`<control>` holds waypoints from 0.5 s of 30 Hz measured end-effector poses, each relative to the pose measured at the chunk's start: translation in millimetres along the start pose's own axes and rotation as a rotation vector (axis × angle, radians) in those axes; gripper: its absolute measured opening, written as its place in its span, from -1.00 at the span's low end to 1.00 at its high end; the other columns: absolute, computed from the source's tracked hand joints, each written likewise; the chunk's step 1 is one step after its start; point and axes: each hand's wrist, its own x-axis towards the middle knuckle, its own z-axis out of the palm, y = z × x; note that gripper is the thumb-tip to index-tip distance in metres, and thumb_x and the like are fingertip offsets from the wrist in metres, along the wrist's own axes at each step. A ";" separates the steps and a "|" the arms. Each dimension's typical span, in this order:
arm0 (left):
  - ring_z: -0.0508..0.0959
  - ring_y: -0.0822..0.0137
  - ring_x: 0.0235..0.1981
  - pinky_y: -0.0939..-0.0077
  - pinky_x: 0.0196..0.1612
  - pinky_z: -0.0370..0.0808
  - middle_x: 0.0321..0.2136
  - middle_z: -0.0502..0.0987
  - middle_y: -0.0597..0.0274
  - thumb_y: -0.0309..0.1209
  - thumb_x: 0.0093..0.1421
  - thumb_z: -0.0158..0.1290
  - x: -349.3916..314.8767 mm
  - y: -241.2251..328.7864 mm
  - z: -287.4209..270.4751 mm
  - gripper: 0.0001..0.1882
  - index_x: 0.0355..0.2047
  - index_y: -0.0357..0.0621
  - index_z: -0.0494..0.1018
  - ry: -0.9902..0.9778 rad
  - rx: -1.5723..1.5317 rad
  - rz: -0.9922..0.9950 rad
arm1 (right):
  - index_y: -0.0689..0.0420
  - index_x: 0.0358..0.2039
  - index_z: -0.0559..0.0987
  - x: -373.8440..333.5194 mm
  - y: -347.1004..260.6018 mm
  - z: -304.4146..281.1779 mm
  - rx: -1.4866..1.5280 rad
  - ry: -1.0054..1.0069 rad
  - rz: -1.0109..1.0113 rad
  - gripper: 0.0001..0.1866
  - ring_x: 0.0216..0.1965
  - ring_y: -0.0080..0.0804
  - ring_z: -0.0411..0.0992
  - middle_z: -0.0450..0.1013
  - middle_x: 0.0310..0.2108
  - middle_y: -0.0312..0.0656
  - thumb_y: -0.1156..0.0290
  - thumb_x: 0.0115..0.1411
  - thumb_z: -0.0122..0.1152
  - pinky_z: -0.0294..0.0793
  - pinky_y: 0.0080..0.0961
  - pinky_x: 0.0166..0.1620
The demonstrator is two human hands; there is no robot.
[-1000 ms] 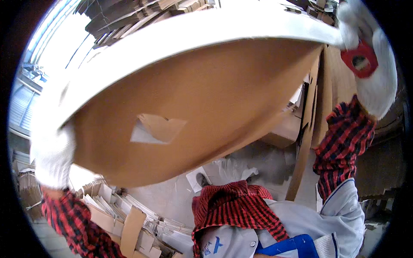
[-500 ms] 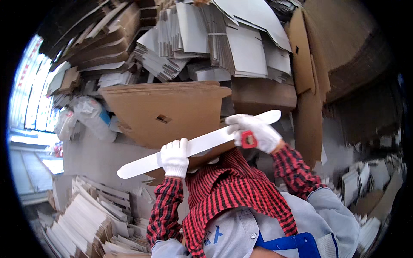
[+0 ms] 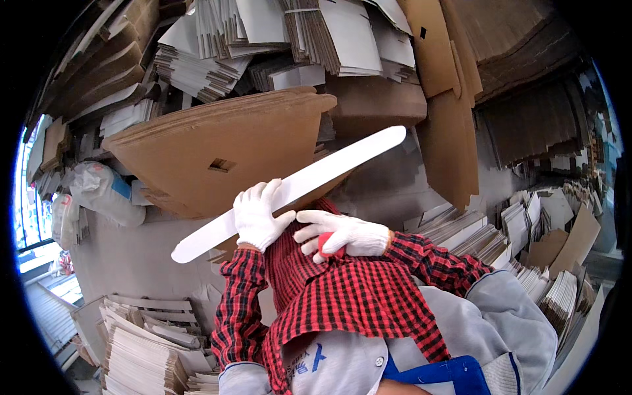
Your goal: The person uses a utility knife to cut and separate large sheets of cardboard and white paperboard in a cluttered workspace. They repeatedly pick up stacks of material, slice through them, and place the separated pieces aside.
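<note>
Though the left hand's (image 3: 258,216) grip is unclear, its fingers cross the strip (image 3: 342,161); the right hand (image 3: 359,237) clasps a red tool (image 3: 331,244). Beyond the left fingers are brown sheets (image 3: 263,145); farther left, a bag (image 3: 105,194), contents unclear.

White panel (image 3: 349,159), red-black checked apron (image 3: 349,297)

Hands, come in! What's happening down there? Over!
Left hand on white-faced cardboard. Right hand off its white face, carrying red tool. Brown cardboard sheets crowding just beyond.
</note>
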 end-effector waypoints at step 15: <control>0.33 0.01 0.24 0.09 0.32 0.15 0.14 0.48 0.12 0.06 0.17 0.14 -32.8 -2.1 -2.6 -0.58 -0.28 -0.03 0.65 -0.283 -0.460 -0.136 | 0.13 0.47 0.00 70.0 18.0 1.3 -1.203 0.408 -0.330 -0.03 0.50 0.05 -0.10 -0.07 0.47 0.15 0.72 -0.02 -0.03 0.04 -0.29 0.46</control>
